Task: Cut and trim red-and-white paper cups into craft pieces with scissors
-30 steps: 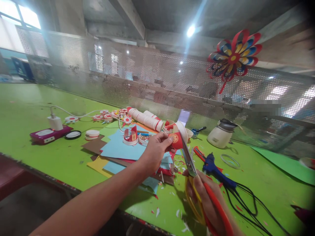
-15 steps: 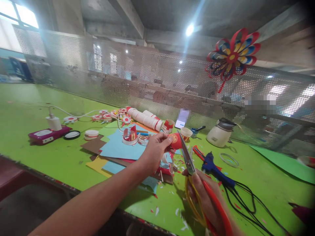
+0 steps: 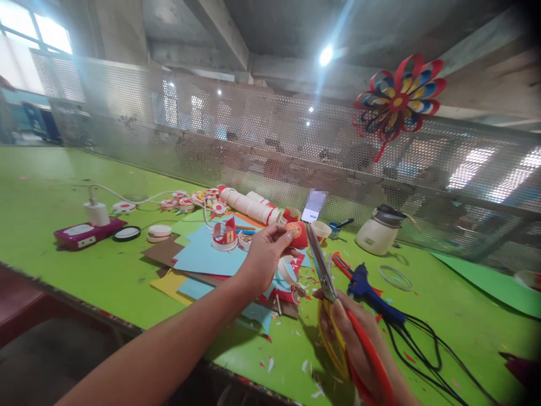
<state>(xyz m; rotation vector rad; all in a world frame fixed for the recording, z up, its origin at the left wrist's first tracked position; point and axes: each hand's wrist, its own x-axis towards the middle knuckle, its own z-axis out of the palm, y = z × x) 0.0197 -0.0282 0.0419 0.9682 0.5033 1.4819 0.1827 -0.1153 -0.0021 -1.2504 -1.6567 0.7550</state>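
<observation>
Between the thumb and fingers of my left hand (image 3: 264, 256) is a small red piece of paper (image 3: 299, 234) with a gold print. My right hand (image 3: 359, 335) grips a pair of scissors (image 3: 323, 270) with one yellow and one red handle. The blades point up and away, close together, just right of the paper's edge; whether they touch it I cannot tell. Below my left hand lie stacked sheets of coloured paper (image 3: 207, 254), light blue on top. A white paper ring (image 3: 288, 273) and small paper scraps (image 3: 305, 365) lie nearby.
A blue glue gun (image 3: 372, 293) with a black cord and an orange cutter (image 3: 341, 263) lie to the right. Behind are rolled white cups (image 3: 249, 204), a phone (image 3: 313, 206) and a white kettle (image 3: 377, 232). A purple power strip (image 3: 89, 232) sits left, before a perforated screen (image 3: 262, 127).
The red paper has turned slightly and shifted a little left, away from the blades. The scissor blades have come closer together. The view has moved slightly.
</observation>
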